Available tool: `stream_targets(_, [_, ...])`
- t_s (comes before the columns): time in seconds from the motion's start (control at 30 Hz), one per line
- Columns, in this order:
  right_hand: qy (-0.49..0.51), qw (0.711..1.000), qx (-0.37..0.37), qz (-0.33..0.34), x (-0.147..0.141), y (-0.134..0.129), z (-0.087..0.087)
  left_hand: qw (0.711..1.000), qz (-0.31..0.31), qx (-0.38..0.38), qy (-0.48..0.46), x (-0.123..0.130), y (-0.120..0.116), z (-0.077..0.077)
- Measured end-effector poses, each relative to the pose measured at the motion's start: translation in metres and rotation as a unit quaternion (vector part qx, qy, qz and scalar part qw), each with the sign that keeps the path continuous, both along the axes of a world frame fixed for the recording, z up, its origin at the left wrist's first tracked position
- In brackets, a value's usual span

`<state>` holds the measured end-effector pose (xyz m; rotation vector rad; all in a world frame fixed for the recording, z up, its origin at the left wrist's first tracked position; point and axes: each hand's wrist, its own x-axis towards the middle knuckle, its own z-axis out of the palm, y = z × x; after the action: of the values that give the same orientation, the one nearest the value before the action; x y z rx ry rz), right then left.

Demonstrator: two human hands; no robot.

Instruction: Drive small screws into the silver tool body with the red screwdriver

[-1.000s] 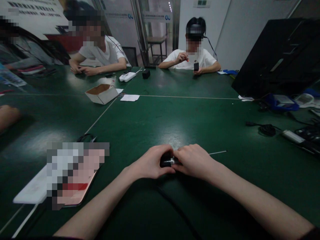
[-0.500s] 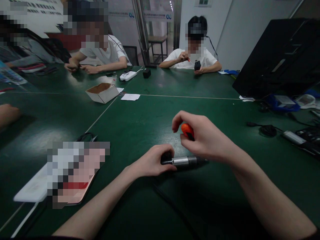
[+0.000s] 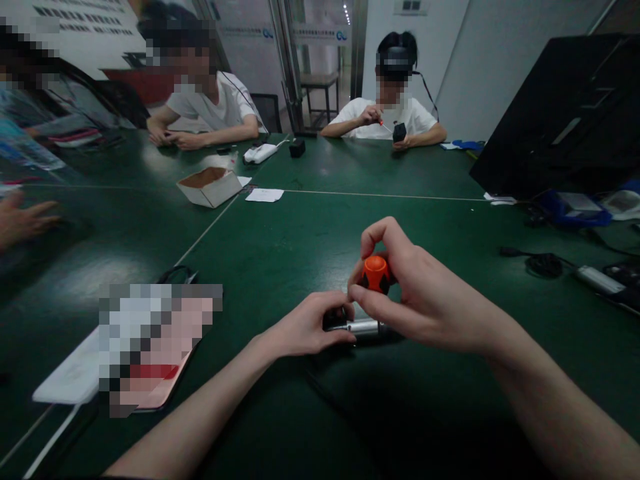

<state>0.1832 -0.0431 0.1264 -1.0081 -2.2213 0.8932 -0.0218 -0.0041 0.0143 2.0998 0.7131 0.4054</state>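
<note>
My left hand (image 3: 305, 325) is closed round the black end of a silver-and-black cylindrical tool (image 3: 364, 328) lying along the green tabletop. Just above it, my right hand (image 3: 420, 293) curls its fingers round an orange-and-black screwdriver handle (image 3: 376, 270), whose rounded end faces away from me. The screwdriver's shaft is hidden. My right fingertips come close to the left ones; whether they touch I cannot tell. The right hand covers the far end of the silver tool.
Two phone-like slabs (image 3: 167, 373) lie at left. Farther off stand an open paper box (image 3: 207, 192), a white card (image 3: 265, 195), a power strip (image 3: 260, 153) and a black block (image 3: 297, 148). A monitor (image 3: 560, 120), cables (image 3: 545, 263) and co-workers surround the table.
My right hand has turned and moved nearer my left, so the screwdriver handle's end shows more. My left hand stays on the silver tool. At far left, another person's hand has spread its fingers.
</note>
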Motion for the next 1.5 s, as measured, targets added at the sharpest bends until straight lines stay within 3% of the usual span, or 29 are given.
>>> stream_targets(0.17, [-0.174, 0.973, 0.15, -0.024, 0.0014, 0.0078, -0.0023, 1.0, 0.015, -0.006, -0.007, 0.0, -0.0009, -0.003])
stream_targets(0.3, [-0.187, 0.962, 0.201, -0.013, 0.0, 0.0059, -0.003, 0.999, 0.021, -0.045, -0.008, -0.0003, 0.0001, -0.0034])
stream_targets(0.67, [-0.148, 0.968, 0.199, 0.035, -0.0006, 0.0028, -0.0021, 0.994, -0.009, -0.101, -0.041, -0.0008, 0.0024, -0.0014])
stream_targets(0.9, [-0.139, 0.97, 0.194, 0.049, -0.0019, -0.0002, -0.0005, 0.991, 0.019, -0.128, -0.046, 0.0003, -0.0012, -0.0026])
stream_targets(1.5, [-0.144, 0.968, 0.198, 0.05, -0.0029, 0.0003, -0.0018, 0.992, 0.01, -0.117, -0.04, 0.0, 0.001, -0.0026])
